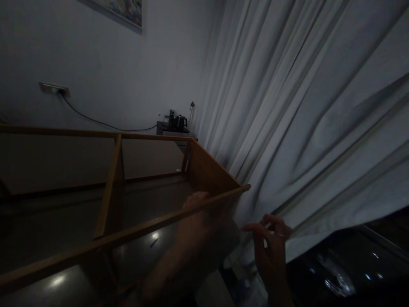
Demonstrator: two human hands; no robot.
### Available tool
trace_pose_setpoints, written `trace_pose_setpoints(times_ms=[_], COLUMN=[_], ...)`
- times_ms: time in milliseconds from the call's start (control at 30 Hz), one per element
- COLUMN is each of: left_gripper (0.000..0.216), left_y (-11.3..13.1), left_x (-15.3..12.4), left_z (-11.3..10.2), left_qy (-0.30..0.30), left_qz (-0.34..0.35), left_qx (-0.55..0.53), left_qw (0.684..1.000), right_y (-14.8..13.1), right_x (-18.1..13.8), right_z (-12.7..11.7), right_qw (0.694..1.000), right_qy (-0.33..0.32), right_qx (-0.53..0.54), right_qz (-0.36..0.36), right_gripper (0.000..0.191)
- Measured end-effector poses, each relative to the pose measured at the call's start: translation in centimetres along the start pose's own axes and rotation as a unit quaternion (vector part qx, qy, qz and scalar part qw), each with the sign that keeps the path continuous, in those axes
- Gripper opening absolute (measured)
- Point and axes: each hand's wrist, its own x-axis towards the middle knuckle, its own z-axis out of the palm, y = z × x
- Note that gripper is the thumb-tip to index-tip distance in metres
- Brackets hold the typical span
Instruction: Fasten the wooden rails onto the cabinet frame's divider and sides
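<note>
A brown wooden shelf frame [153, 222] with a divider and an end panel spans the left and middle of the view. My left hand [200, 213] is at its near rail, close to the right-hand corner. Its fingertips show above the rail and the forearm below. The hand is smeared by motion, so its grip cannot be made out. Right of that corner, in front of the curtain, my right hand [271, 232] is raised with fingers bent together and one finger pointing left. Whatever it may pinch is too dark to see.
A long pale curtain [255, 94] hangs on the right. Against the back wall stands a small cabinet with a dark kettle [181, 122]. A black cord [105, 124] runs there from a wall socket [54, 89]. Dark glossy material [345, 264] lies at lower right.
</note>
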Motion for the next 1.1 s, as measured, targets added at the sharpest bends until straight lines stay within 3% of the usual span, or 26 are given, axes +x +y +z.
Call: trace_pose_setpoints(times_ms=[133,267,433,633,733,833,967,1100], left_gripper=[0.073,0.071,0.057,0.028,0.020,0.016,0.015,0.020], left_y=[0.0,-0.1,-0.2,1.1,1.6,2.0,2.2,1.4], left_x=[2.9,5.5,7.6,9.1,9.6,9.8,9.5,9.1], left_z=[2.2,4.0,4.8,5.0,5.0,4.7,4.9,6.4], left_qy=[0.049,0.067,0.054,-0.003,-0.012,-0.021,-0.024,0.030], left_qz=[0.067,0.170,0.225,0.228,0.225,0.227,0.247,0.241], left_qx=[-0.083,-0.092,-0.059,-0.038,-0.016,0.020,0.064,0.031], left_qw=[0.993,0.979,0.971,0.973,0.974,0.974,0.967,0.970], right_y=[0.9,1.3,2.3,3.4,2.9,1.8,0.3,-0.5], right_x=[0.8,1.4,1.5,1.6,2.1,2.9,3.8,4.0], right_z=[-0.3,-0.4,-0.5,-0.7,-0.9,-0.9,-0.1,1.5], right_qw=[1.000,0.999,0.996,0.988,0.980,0.973,0.975,0.979], right_qy=[-0.018,-0.009,-0.001,-0.036,-0.020,0.019,0.089,0.103], right_qx=[-0.007,0.045,0.080,0.105,0.160,0.212,0.196,0.173], right_qz=[-0.020,-0.004,0.042,0.104,0.118,0.094,0.052,0.018], right_gripper=[0.041,0.038,0.043,0.036,0.030,0.026,0.029,0.030])
